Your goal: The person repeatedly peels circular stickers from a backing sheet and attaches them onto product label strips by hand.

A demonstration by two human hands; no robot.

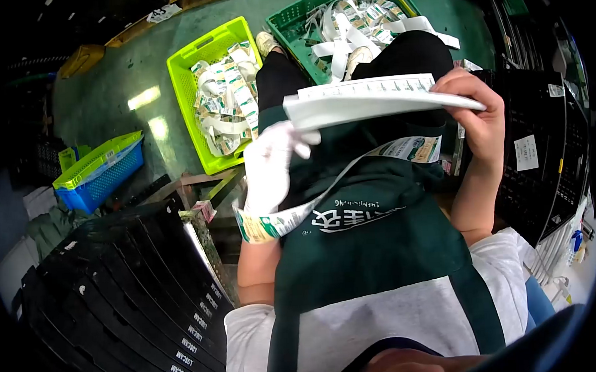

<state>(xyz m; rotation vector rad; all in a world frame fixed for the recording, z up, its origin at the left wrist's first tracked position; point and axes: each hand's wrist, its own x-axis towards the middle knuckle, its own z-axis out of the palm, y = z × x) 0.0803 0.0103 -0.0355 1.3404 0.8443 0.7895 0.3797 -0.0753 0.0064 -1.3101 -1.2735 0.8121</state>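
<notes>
Right hand [471, 105] has the far end of a white stack [368, 106] pinched between thumb and fingers, no glove on that one. The stack sticks out sideways from it toward the left hand [270, 167], which wears a white glove. That one's blurry with the fingers partly bent, so can't tell if it's gripping anything or even touching the stack.

A loose label strip [280, 223] curves around by the left wrist and runs across the apron [381, 262] to below the right hand.

Progress-wise, looks mid-handling to me: stack's up in the air, loose strip not in either container. Past the left hand, the lime basket [182, 91] has a pile of label strips, and beyond the stack the green crate [291, 23] holds another tangle. Which pile is done and which is left, no clue.

Both elbows are bent, forearms reaching forward over the lap.
</notes>
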